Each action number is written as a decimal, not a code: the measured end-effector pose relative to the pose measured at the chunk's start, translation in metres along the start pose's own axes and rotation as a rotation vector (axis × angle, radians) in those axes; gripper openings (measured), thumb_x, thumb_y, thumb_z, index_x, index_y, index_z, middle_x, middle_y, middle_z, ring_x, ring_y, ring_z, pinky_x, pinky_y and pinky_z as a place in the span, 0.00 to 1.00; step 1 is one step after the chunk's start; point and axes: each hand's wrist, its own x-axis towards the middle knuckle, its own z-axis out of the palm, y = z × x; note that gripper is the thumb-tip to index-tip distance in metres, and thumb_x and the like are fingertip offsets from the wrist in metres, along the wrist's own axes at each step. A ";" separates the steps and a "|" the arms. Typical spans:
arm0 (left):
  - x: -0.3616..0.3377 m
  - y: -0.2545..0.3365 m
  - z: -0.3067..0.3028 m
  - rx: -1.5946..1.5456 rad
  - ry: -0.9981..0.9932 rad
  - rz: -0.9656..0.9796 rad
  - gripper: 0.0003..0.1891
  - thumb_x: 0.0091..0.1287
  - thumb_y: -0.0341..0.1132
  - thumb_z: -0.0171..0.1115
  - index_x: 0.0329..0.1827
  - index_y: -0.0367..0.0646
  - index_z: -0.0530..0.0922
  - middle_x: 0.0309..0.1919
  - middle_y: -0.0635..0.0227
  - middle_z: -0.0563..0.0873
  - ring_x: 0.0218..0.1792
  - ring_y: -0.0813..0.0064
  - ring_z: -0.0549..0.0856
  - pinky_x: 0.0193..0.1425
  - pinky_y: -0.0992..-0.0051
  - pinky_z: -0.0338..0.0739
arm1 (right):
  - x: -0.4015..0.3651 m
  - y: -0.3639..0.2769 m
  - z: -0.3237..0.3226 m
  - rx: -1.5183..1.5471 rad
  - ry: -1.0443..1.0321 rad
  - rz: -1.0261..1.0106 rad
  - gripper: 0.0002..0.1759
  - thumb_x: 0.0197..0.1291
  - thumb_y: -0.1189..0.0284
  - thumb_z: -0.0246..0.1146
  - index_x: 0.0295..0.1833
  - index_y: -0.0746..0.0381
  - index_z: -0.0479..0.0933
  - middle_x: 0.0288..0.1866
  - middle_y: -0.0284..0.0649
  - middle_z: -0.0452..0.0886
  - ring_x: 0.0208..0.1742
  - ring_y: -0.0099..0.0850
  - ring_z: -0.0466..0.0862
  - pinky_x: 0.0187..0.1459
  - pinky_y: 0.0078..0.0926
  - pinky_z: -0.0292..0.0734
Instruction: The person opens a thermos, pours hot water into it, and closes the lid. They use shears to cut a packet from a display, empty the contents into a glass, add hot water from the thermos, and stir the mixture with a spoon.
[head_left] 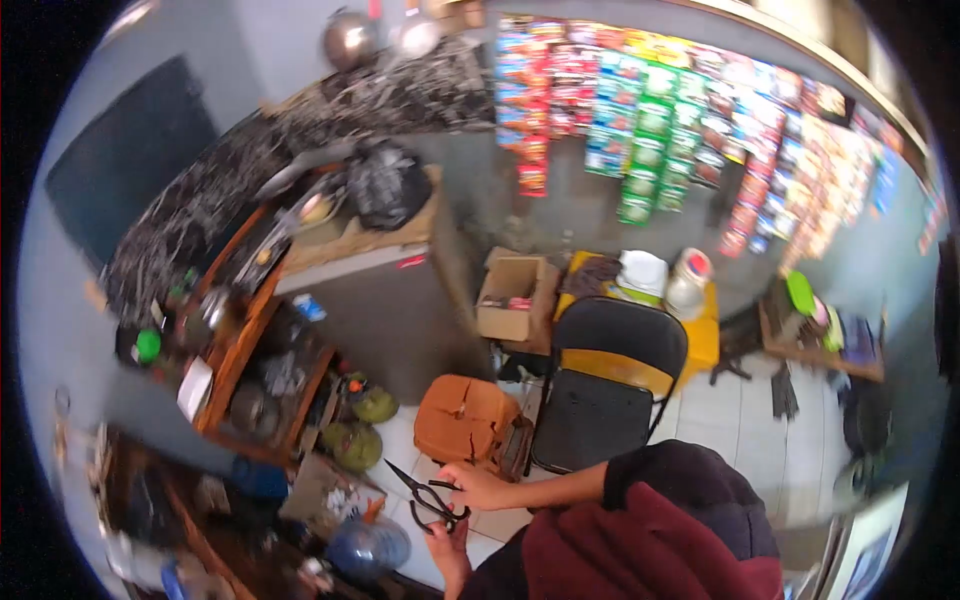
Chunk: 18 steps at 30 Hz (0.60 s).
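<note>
A pair of dark scissors has its pointed blades towards the upper left and its two handle loops spread apart. My right hand is on the upper loop, with the fingers curled at it. Below it, my left hand grips the lower loop. Blur hides the exact finger placement. An orange-brown bag lies on the floor just above my right hand.
A black folding chair stands beside the bag, with an open cardboard box behind it. A blue water jug is left of my left hand, near green containers. Wooden shelving stands at the left; packets hang on the wall.
</note>
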 end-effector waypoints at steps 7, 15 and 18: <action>0.041 -0.018 0.025 0.201 -0.575 0.018 0.14 0.66 0.37 0.47 0.44 0.32 0.68 0.47 0.59 0.73 0.47 0.68 0.74 0.53 0.70 0.69 | -0.068 -0.003 -0.034 0.032 0.321 0.227 0.11 0.53 0.68 0.59 0.36 0.65 0.74 0.32 0.40 0.76 0.33 0.28 0.77 0.37 0.25 0.70; 0.035 -0.022 0.073 0.813 -1.116 0.312 0.07 0.57 0.30 0.56 0.35 0.36 0.72 0.35 0.60 0.74 0.38 0.60 0.74 0.45 0.72 0.68 | -0.115 0.017 -0.045 0.509 0.596 0.557 0.06 0.51 0.74 0.60 0.32 0.65 0.72 0.28 0.32 0.76 0.31 0.19 0.75 0.35 0.18 0.71; 0.033 -0.036 0.084 0.706 -1.214 0.223 0.06 0.58 0.30 0.54 0.35 0.36 0.71 0.34 0.61 0.74 0.38 0.65 0.75 0.45 0.73 0.68 | -0.134 0.006 -0.057 0.575 0.735 0.645 0.06 0.49 0.77 0.62 0.32 0.64 0.72 0.28 0.33 0.76 0.32 0.21 0.75 0.36 0.17 0.72</action>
